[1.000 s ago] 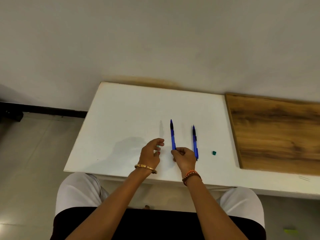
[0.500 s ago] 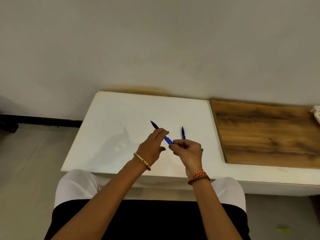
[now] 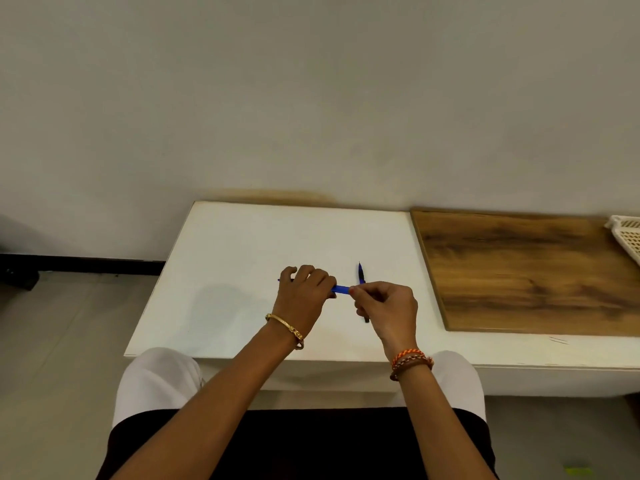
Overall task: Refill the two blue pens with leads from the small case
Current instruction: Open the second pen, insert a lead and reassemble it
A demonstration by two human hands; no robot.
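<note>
One blue pen (image 3: 341, 289) is held level above the white table (image 3: 242, 258), pointing left. My left hand (image 3: 306, 292) wraps around its front half, and the tip just shows past my knuckles. My right hand (image 3: 386, 304) pinches the pen's rear end between thumb and finger. The second blue pen (image 3: 361, 274) lies on the table behind my right hand, tip pointing away from me, its lower part hidden by that hand. The small case is not visible.
A wooden board (image 3: 526, 271) lies on the right part of the table. A white slotted basket (image 3: 628, 237) sits at the far right edge. The wall stands close behind the table.
The first pen was lifted off the table and turned from pointing away to lying level between both hands. My left hand closed around it. The view shifted right, showing the basket.
</note>
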